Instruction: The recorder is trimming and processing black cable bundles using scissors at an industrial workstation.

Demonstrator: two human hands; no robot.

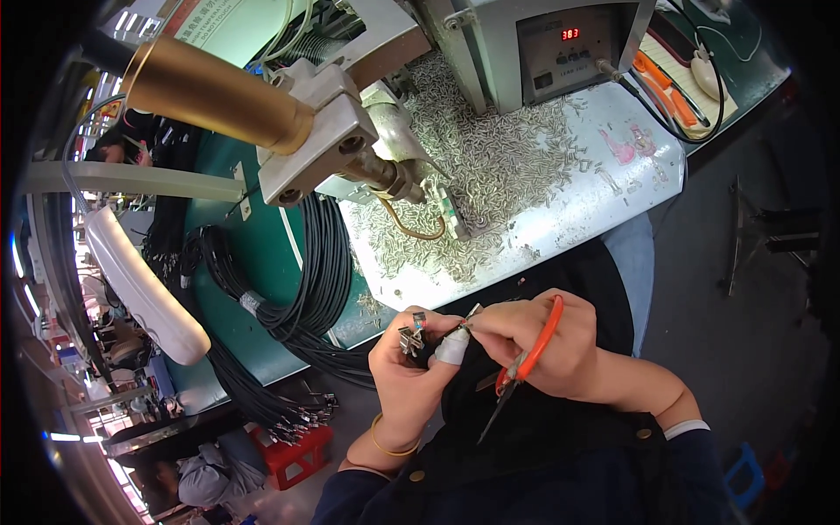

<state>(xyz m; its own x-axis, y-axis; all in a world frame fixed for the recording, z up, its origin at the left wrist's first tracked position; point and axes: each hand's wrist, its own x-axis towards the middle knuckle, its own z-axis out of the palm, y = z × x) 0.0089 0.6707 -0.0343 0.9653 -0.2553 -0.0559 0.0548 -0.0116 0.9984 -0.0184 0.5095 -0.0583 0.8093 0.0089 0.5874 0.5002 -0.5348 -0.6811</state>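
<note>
Left hand [409,372] and right hand [549,346] both pinch, seemingly, a small connector [474,310] between them; its length slants forward, rightward.

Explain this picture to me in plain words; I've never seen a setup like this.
There is no robot here. One wide fisheye camera on a person's head looks down at their own bare hands, so straight edges bend near the rim.

The left hand holds small metal connectors. The right hand carries an orange-handled tool, its fingertips meeting the left hand's at a tiny piece too small to make out.

Beyond them is a machine with a gold-coloured cylinder, above a metal plate strewn with small metallic bits. A grey control box stands behind. Coiled black cables lie on the green table.
</note>
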